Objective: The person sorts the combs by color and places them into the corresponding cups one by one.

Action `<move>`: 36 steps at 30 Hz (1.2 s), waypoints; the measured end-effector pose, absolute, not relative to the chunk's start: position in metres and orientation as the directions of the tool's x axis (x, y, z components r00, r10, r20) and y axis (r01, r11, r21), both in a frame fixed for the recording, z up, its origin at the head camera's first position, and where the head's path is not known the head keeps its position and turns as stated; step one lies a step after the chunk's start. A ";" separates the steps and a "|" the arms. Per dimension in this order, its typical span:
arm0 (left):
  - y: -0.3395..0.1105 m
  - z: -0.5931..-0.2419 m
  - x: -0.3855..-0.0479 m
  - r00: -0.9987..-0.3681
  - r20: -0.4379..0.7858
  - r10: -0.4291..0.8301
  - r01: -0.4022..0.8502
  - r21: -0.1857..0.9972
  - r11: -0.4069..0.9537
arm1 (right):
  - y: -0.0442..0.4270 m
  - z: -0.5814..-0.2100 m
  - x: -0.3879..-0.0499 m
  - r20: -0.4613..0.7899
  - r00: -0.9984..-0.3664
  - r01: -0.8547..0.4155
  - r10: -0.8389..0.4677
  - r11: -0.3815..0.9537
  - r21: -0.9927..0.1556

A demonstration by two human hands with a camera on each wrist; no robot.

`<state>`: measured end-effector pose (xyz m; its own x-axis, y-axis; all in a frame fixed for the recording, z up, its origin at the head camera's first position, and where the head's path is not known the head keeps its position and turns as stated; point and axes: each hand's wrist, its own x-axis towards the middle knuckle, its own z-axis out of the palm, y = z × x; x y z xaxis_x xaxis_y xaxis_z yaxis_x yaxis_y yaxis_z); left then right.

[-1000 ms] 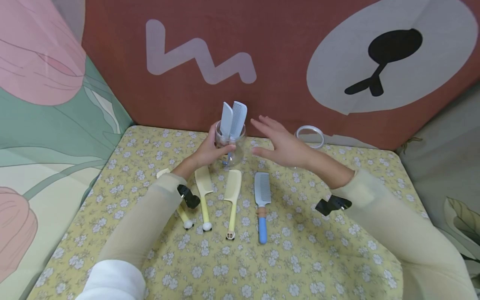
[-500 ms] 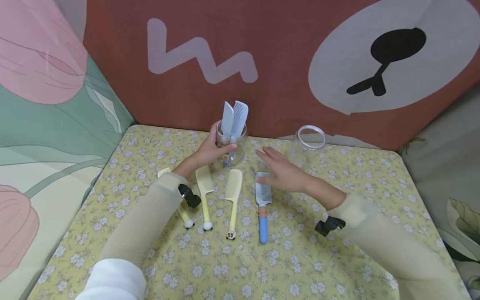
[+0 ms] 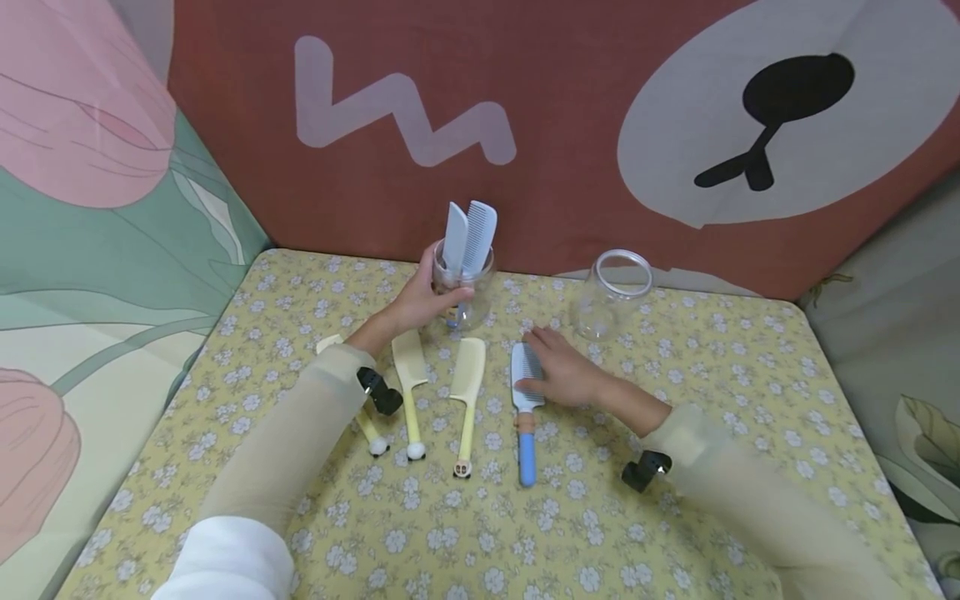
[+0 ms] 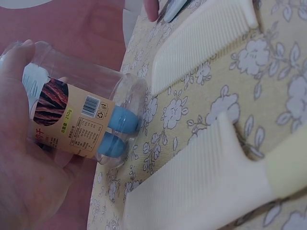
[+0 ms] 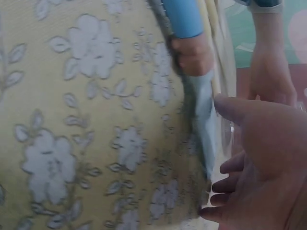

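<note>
Yellow floral cloth (image 3: 600,525) spreads below the fingers, and a reddish-brown printed backdrop (image 3: 555,183) rises beyond them. The left hand (image 3: 420,302) grips a clear jar (image 3: 482,310), its thumb on the near side and its fingers curled round behind. Just past that thumb, two pale blue combs (image 3: 478,240) stand in the jar, heads above the rim; the left wrist view shows their blue handle ends (image 4: 123,120) down at the bottom, close to a printed label (image 4: 72,120) under the fingers.

The right hand (image 3: 566,371) is spread over the head of a blue-handled comb (image 3: 527,425) lying on the cloth. Its thumb is parted from the fingers, which reach toward the far end of the head; nothing is gripped, and whether the fingertips touch the comb cannot be told. The blue handle points back from them toward the person.

Between the two hands, nearer the person than the left fingers, lie three cream combs (image 3: 467,392), one partly hidden under the left sleeve (image 3: 277,442). Beyond the right fingers and to their right is a second jar (image 3: 598,312) with a silvery rim.
</note>
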<state>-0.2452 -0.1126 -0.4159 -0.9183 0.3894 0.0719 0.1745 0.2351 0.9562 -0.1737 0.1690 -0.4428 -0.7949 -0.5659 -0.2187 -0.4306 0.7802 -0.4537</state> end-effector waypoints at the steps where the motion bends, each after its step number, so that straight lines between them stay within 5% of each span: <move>1: -0.112 -0.411 -0.242 -0.917 0.068 0.393 0.171 0.957 0.235 | 0.169 -0.445 -0.173 -0.224 -0.799 -0.425 -0.558 0.787 -0.446; 25: -0.114 -0.438 -0.257 -0.922 0.092 0.375 0.191 0.953 0.235 | 0.145 -0.444 -0.173 -0.196 -0.929 -0.176 -0.315 0.839 -0.515; 36: -0.114 -0.440 -0.258 -0.922 0.100 0.374 0.191 0.958 0.213 | 0.140 -0.454 -0.175 -0.256 -0.947 0.069 -0.195 0.654 -0.753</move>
